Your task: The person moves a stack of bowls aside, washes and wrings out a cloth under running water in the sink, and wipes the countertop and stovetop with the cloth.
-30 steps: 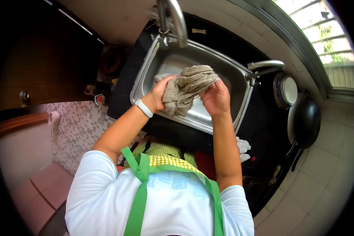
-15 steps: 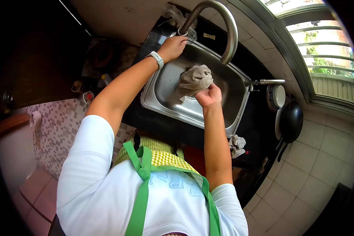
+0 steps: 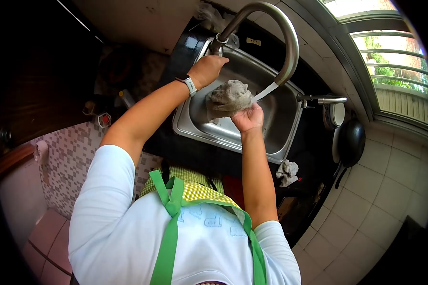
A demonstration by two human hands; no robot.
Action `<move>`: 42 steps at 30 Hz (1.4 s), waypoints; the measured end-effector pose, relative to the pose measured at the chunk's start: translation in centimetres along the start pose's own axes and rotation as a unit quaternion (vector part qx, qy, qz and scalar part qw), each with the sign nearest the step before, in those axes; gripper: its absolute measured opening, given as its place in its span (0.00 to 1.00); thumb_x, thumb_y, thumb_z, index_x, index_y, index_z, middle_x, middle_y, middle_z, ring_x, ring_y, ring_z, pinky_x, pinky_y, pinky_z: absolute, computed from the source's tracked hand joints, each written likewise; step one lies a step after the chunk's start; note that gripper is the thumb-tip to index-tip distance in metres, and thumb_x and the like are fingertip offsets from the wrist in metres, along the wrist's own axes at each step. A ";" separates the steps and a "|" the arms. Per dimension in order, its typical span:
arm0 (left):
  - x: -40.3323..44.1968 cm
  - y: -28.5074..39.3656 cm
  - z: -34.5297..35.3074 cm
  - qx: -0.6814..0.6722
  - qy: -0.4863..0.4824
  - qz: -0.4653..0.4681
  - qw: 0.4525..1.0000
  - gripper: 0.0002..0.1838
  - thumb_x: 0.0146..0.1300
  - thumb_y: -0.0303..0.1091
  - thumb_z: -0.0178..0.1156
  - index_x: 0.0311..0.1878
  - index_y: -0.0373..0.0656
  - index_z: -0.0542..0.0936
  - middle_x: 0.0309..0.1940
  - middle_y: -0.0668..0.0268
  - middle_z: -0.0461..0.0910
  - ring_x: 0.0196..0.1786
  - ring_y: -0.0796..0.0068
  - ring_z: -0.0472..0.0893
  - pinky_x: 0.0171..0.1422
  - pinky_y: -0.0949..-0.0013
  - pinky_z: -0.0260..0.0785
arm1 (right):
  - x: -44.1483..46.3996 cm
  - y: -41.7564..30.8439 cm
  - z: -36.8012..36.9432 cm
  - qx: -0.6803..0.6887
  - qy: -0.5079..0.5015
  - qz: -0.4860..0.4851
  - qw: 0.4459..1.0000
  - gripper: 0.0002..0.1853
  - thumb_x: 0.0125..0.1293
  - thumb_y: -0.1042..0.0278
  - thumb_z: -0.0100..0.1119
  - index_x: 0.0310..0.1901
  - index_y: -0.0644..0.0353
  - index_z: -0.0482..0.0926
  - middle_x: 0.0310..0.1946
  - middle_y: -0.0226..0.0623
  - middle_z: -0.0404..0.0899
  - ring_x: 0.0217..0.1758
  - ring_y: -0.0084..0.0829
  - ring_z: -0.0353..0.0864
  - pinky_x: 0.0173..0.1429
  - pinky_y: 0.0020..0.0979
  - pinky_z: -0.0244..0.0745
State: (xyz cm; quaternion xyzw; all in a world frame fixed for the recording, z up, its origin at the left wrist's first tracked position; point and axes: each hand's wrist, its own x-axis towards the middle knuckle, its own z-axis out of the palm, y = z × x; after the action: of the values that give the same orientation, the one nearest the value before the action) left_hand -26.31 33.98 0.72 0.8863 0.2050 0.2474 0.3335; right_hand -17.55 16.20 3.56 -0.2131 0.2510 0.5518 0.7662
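A wet grey cloth (image 3: pixel 230 99) is bunched up over the sink (image 3: pixel 195 124), with my right hand (image 3: pixel 249 118) holding it from below at its near right side. Water runs from the curved metal faucet (image 3: pixel 290 42) beside the cloth and my right hand. My left hand (image 3: pixel 207 71), with a white band on its wrist, is over the sink's left rim, just below the faucet's base. Its fingers are mostly turned away from view. Part of the cloth hangs down toward the basin floor.
A second, smaller metal tap (image 3: pixel 321 99) stands at the sink's right edge. On the dark counter lies another crumpled cloth (image 3: pixel 286 173). A black pan (image 3: pixel 351 142) hangs by the tiled wall, and a plastic bag (image 3: pixel 213 16) is behind the faucet.
Water now flows from the faucet. My left hand has drawn back a little from the faucet's base. The cloth in my right hand has shifted slightly left.
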 end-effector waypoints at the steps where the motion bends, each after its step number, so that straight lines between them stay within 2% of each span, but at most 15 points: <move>1: 0.0 -0.1 -0.1 -0.020 0.006 0.004 1.000 0.14 0.58 0.24 0.51 0.48 0.39 0.77 0.41 0.53 0.78 0.42 0.55 0.78 0.49 0.63 0.71 | 0.1 -0.3 -0.1 0.000 -0.001 -0.002 1.000 0.24 0.68 0.61 0.28 0.59 0.65 0.64 0.60 0.49 0.64 0.65 0.47 0.61 0.68 0.49 0.54; 4: -1.6 1.0 -0.3 -0.068 0.107 0.005 0.992 0.15 0.57 0.24 0.52 0.49 0.39 0.75 0.44 0.52 0.77 0.44 0.53 0.78 0.51 0.65 0.71 | -0.1 -0.7 -0.3 -0.018 0.028 -0.060 0.998 0.23 0.67 0.63 0.31 0.57 0.66 0.66 0.59 0.48 0.65 0.62 0.47 0.64 0.67 0.50 0.55; 8: -7.4 3.5 4.9 -0.302 0.079 -0.287 0.906 0.18 0.62 0.34 0.54 0.54 0.38 0.71 0.38 0.61 0.79 0.37 0.71 0.78 0.43 0.73 0.71 | -2.2 -1.4 0.2 0.020 0.043 -0.104 0.993 0.24 0.64 0.62 0.32 0.56 0.65 0.67 0.61 0.47 0.64 0.65 0.46 0.60 0.68 0.51 0.51; 10: -8.5 7.0 5.1 -0.568 -0.087 -0.530 0.624 0.26 0.60 0.45 0.56 0.55 0.36 0.69 0.35 0.60 0.75 0.32 0.66 0.73 0.45 0.63 0.69 | -2.8 -2.0 0.2 0.033 0.007 -0.109 0.994 0.25 0.62 0.62 0.32 0.56 0.65 0.67 0.61 0.48 0.63 0.66 0.46 0.60 0.68 0.51 0.50; 12: -6.2 9.6 4.3 -0.654 -0.128 -0.708 0.233 0.40 0.55 0.61 0.53 0.58 0.32 0.64 0.55 0.46 0.69 0.60 0.54 0.66 0.65 0.48 0.54 | -3.6 -2.6 0.4 0.029 -0.024 -0.101 0.994 0.26 0.60 0.61 0.33 0.56 0.66 0.67 0.61 0.49 0.64 0.65 0.46 0.60 0.69 0.51 0.50; 16: -2.1 9.1 6.0 -0.889 -0.110 -0.387 0.219 0.33 0.61 0.58 0.48 0.55 0.35 0.70 0.54 0.52 0.72 0.59 0.54 0.69 0.67 0.47 0.53 | -6.0 -2.1 2.4 -0.037 -0.074 -0.113 0.990 0.25 0.58 0.63 0.36 0.54 0.69 0.68 0.56 0.47 0.69 0.62 0.44 0.65 0.67 0.47 0.56; 18: 0.2 9.9 6.2 -0.795 -0.042 -0.505 0.332 0.19 0.65 0.44 0.47 0.47 0.37 0.75 0.46 0.55 0.77 0.50 0.58 0.76 0.61 0.52 0.63 | -5.7 -2.1 1.5 -0.251 0.001 -0.224 0.942 0.20 0.59 0.67 0.41 0.51 0.67 0.69 0.52 0.46 0.72 0.56 0.41 0.71 0.62 0.39 0.64; 22: -2.3 9.8 7.6 -0.807 -0.097 -0.392 0.432 0.11 0.63 0.31 0.46 0.42 0.36 0.75 0.40 0.54 0.77 0.42 0.62 0.79 0.48 0.61 0.73 | -2.7 1.4 0.9 -0.720 0.235 -0.476 0.446 0.12 0.49 0.65 0.56 0.33 0.65 0.75 0.28 0.48 0.78 0.32 0.45 0.78 0.39 0.37 0.70; 26: -4.8 13.6 6.0 -0.746 -0.014 -0.434 0.505 0.13 0.66 0.37 0.47 0.45 0.38 0.74 0.41 0.59 0.76 0.45 0.66 0.76 0.56 0.62 0.68 | 3.6 -4.6 -2.2 -0.656 0.298 -0.557 0.412 0.13 0.46 0.63 0.56 0.29 0.66 0.75 0.26 0.52 0.76 0.31 0.53 0.74 0.41 0.45 0.69; 30: -2.0 11.6 3.8 -0.816 -0.036 -0.407 0.409 0.16 0.67 0.42 0.47 0.46 0.40 0.73 0.40 0.61 0.76 0.44 0.64 0.76 0.56 0.58 0.67 | 2.2 -0.8 -2.3 -0.559 0.141 -0.409 0.707 0.14 0.52 0.64 0.53 0.38 0.63 0.75 0.31 0.47 0.79 0.32 0.36 0.77 0.40 0.36 0.72; 32: -1.9 8.8 4.3 -0.788 -0.136 -0.437 0.413 0.17 0.66 0.46 0.45 0.45 0.42 0.73 0.39 0.59 0.76 0.41 0.63 0.77 0.51 0.61 0.70 | -0.5 3.3 -0.9 -0.566 0.066 -0.423 0.704 0.21 0.50 0.67 0.54 0.47 0.65 0.74 0.41 0.52 0.77 0.41 0.43 0.77 0.50 0.33 0.70; 34: -2.8 5.7 7.5 -0.809 -0.177 -0.426 0.363 0.18 0.66 0.48 0.45 0.45 0.42 0.73 0.41 0.59 0.77 0.41 0.62 0.77 0.50 0.59 0.71 | -1.5 4.1 -0.1 -0.658 0.084 -0.499 0.557 0.17 0.52 0.68 0.53 0.43 0.68 0.74 0.42 0.51 0.76 0.46 0.42 0.76 0.49 0.35 0.69; 38: -4.4 11.8 6.9 -0.708 -0.085 -0.480 0.511 0.17 0.66 0.40 0.49 0.55 0.44 0.70 0.50 0.61 0.73 0.52 0.66 0.73 0.57 0.58 0.67 | 3.1 -2.7 -2.6 -0.593 0.268 -0.521 0.552 0.15 0.53 0.64 0.49 0.37 0.67 0.71 0.39 0.57 0.75 0.45 0.52 0.73 0.50 0.42 0.66; 40: -4.2 13.3 6.0 -0.709 -0.061 -0.486 0.507 0.17 0.68 0.42 0.45 0.54 0.44 0.70 0.51 0.60 0.73 0.52 0.62 0.73 0.59 0.57 0.66 | 2.3 -4.0 -1.9 -0.571 0.234 -0.372 0.694 0.17 0.54 0.63 0.49 0.39 0.68 0.70 0.35 0.56 0.75 0.39 0.53 0.73 0.45 0.44 0.68; 42: -3.7 11.7 5.6 -0.716 -0.066 -0.486 0.496 0.21 0.67 0.47 0.44 0.55 0.43 0.69 0.51 0.60 0.72 0.53 0.60 0.71 0.61 0.56 0.64 | 0.8 -0.6 -2.4 -0.587 0.185 -0.357 0.702 0.18 0.54 0.62 0.49 0.42 0.68 0.69 0.36 0.57 0.75 0.39 0.55 0.74 0.43 0.45 0.69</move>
State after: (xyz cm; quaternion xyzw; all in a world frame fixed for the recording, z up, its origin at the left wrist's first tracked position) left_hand -23.67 21.16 4.04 0.1175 0.3338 0.0493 0.9340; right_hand -17.10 15.18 1.21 -0.7912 -0.0824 0.2218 0.5639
